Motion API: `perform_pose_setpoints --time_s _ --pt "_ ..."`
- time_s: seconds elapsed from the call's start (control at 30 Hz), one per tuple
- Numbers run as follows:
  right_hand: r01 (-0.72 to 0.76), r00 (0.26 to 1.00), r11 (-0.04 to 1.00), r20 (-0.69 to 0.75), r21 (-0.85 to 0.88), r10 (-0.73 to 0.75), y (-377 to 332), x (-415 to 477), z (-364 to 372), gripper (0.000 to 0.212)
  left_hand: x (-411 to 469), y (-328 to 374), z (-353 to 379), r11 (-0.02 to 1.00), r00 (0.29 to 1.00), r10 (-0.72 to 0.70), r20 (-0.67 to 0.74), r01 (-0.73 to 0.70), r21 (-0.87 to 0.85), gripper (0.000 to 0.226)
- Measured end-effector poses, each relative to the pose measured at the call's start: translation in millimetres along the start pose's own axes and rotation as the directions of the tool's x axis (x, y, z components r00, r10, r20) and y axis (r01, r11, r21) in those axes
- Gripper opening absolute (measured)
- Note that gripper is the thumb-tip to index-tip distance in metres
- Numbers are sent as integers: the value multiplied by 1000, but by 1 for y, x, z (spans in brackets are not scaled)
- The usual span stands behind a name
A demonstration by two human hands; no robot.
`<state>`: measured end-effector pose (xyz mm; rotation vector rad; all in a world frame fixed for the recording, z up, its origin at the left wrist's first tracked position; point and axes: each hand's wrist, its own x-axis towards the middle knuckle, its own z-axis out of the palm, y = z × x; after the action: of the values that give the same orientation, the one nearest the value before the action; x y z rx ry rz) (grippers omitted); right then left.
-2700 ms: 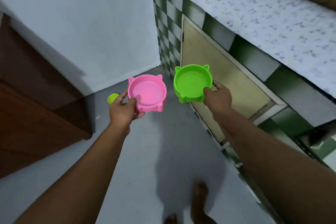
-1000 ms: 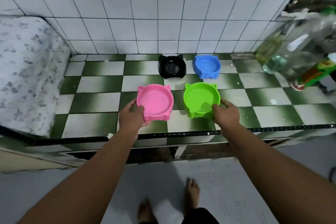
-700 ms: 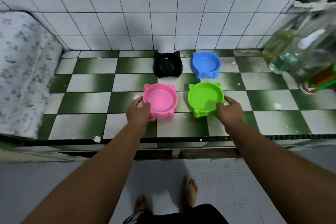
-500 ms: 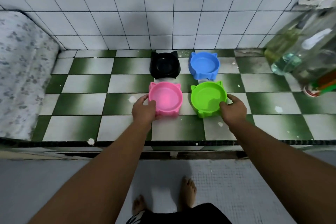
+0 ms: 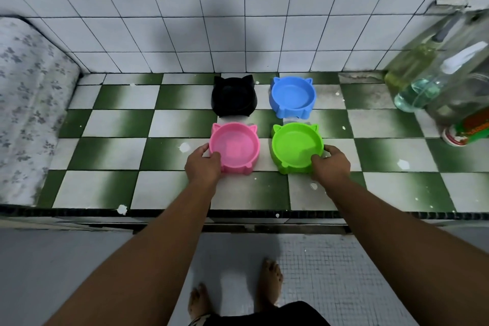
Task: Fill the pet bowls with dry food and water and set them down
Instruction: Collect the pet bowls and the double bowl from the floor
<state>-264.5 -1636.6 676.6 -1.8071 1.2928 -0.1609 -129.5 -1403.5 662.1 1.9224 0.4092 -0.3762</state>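
Both bowls, carried in mid-air beside a cupboard front in the earliest frame, had been brought to the tiled counter and slid back toward the wall. Item one: left hand point(image 5: 203, 164), thumb over the near-left rim of the pink bowl point(image 5: 234, 146), fingers curled round its outer wall. Item two: right hand point(image 5: 331, 164), thumb hooked over the near-right rim of the green bowl point(image 5: 297, 143), fingers wrapped round its side. Both bowls appeared seated flat on the checked counter point(image 5: 119, 124), side by side with a narrow gap, ears pointing to the wall. Behind them, just beside: black bowl point(image 5: 234, 96) and blue bowl point(image 5: 293, 95), making a two-by-two block. All four looked empty. Step in hand, by judgement: laying out the empty bowls ahead of filling. Next move called for both hands letting go and reaching for food and water; clear bottles point(image 5: 419, 88) stood at the far right, one holding pale liquid, while a green-and-orange labelled item beside them could not be identified. Edges: dark front trim point(image 5: 238, 213) lay well clear of the near bowls; the back row sat near the white wall tiles. Open tile lay to the left as far as the floral padding point(image 5: 26, 103), and to the right up to the bottles.
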Motion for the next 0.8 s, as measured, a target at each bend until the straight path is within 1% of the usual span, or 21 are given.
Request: perform_pose_setpoints --time_s 0.17,0.3,0.53,0.6,0.7,0.8 --pt "11 1000 1000 -4 -27 -11 0 1 2 47 2 -1 1 998 1000 2 -29 0 68 51" --pt "26 1000 998 1 -60 -26 2 2 2 47 2 2 1 994 1000 -19 -25 21 104 44" --pt "39 999 997 16 -63 -38 6 11 2 60 1 7 -3 988 995 -99 5 97 116 36" --pt "46 999 996 24 -78 -44 7 12 0 53 2 7 -5 987 992 -122 22 118 113 32" --pt "53 998 994 26 -97 -51 9 14 -1 50 4 8 -8 986 995 -100 19 97 139 28" --pt "60 998 994 16 -92 -58 9 16 -1 50 5 11 -11 988 998 -62 1 61 143 35"
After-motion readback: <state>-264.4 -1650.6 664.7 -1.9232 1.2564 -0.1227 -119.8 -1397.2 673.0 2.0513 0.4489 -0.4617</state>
